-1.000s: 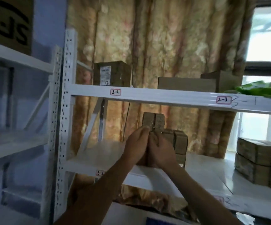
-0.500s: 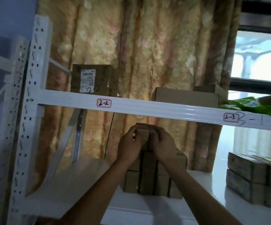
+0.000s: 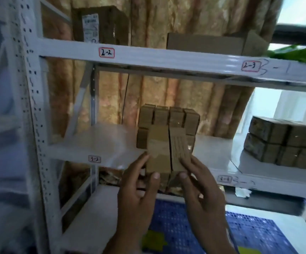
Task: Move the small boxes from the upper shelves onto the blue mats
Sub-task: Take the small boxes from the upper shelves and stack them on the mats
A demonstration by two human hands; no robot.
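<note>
Both hands hold small brown boxes in front of the white shelf [image 3: 111, 143]. The left hand [image 3: 137, 195] grips one box [image 3: 157, 149]. The right hand [image 3: 201, 195] grips the other box [image 3: 178, 149] beside it. A blue mat [image 3: 249, 233] lies below.

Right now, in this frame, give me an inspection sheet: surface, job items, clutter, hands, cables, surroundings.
Surface: white shelf 3-2, bare at its left part.
Job's things: two small boxes held side by side in front of the shelf; stack of small boxes behind them; blue mat below.
Clutter: wrapped bundles at right; cartons on the 2-2 shelf; green item.
Hands: left hand and right hand each grip a box, fingers alongside.
Cables: thin dark cord before the curtain.
Surroundings: patterned curtain, window at right.
</note>
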